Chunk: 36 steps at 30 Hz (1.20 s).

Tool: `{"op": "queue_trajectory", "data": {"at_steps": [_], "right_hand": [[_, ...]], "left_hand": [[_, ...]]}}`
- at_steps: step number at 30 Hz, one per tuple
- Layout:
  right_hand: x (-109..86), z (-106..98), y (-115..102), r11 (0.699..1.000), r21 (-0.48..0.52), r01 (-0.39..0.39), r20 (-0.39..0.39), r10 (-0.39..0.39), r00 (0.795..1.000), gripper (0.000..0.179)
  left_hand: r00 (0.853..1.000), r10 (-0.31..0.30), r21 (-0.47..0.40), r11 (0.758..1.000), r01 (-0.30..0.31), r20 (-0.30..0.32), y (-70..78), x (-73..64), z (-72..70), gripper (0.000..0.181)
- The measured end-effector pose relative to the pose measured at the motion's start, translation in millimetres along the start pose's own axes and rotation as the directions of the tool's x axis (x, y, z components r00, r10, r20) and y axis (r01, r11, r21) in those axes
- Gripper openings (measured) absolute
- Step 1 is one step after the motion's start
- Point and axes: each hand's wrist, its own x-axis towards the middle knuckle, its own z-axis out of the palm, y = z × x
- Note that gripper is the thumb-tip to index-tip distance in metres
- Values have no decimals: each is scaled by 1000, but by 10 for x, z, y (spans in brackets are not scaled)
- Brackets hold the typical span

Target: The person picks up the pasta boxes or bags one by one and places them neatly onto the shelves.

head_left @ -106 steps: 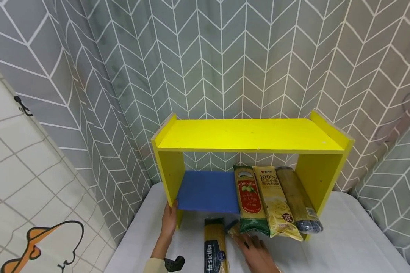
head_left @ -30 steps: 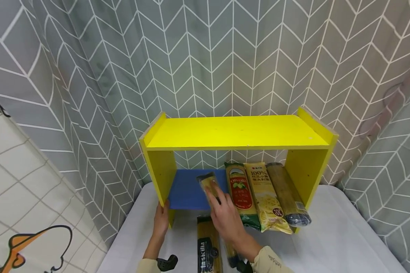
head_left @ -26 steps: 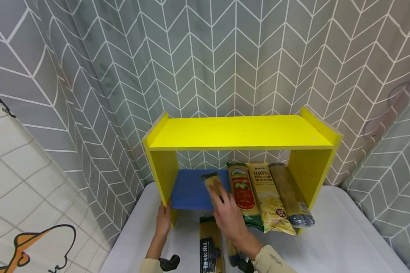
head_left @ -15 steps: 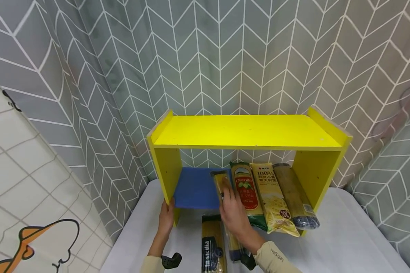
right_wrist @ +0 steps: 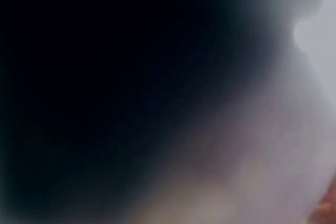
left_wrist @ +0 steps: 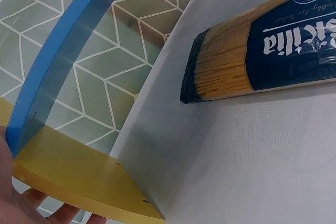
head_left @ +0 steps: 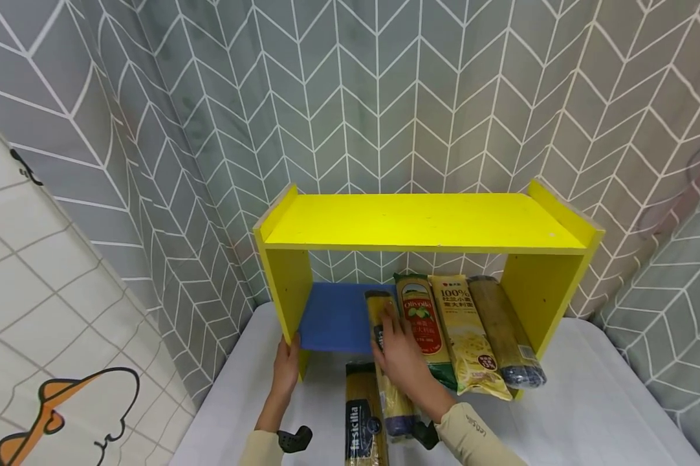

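Observation:
My right hand [head_left: 405, 356] grips a clear packet of spaghetti [head_left: 394, 398] from above, thumb on its left side. The packet's far end lies over the blue shelf board [head_left: 335, 317]; its purple near end juts out past the front edge. My left hand [head_left: 286, 369] holds the left side panel of the yellow shelf unit [head_left: 286, 291]; in the left wrist view its fingers [left_wrist: 63, 213] wrap behind the yellow panel. On the white table below lies a la Sicilia spaghetti packet [head_left: 360, 414]. The right wrist view is dark and blurred.
To the right on the blue board lie a red-and-green Olivoila packet [head_left: 422, 323], a yellow pasta packet [head_left: 469, 336] and a clear packet with a dark end [head_left: 504, 330]. A patterned curtain [head_left: 385, 97] hangs behind the unit.
My right hand has lifted the spaghetti packet from the table onto the blue board, then shifted it right and straightened it towards the Olivoila packet. My left hand has kept its hold.

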Motion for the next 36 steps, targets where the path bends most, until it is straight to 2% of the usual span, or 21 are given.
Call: {"op": "queue_trajectory", "data": {"at_steps": [6,14,18,25,29,36], "right_hand": [[24,-51,-9,1000,4,-27,66,27,997,57],[15,-89,-33,999,-32,-17,59,19,998,54],[17,-112,-33,999,-40,-32,115,37,993,53],[-25,-156,-13,996,-20,-89,267,91,959,70],[-37,-179,-21,996,-28,-86,330,91,940,78],[50,-224,-35,995,-30,-94,439,97,893,78]], "left_hand": [[1000,5,-3,1000,-5,0,14,14,-2,57],[1000,12,-4,1000,-12,-1,32,9,-2,56],[1000,18,-11,1000,-18,-6,45,4,-3,57],[1000,-5,-8,1000,5,-3,18,2,8,57],[1000,-5,-11,1000,5,-11,15,-19,11,56],[1000,-6,-8,1000,6,-10,26,-15,-2,57]]}}
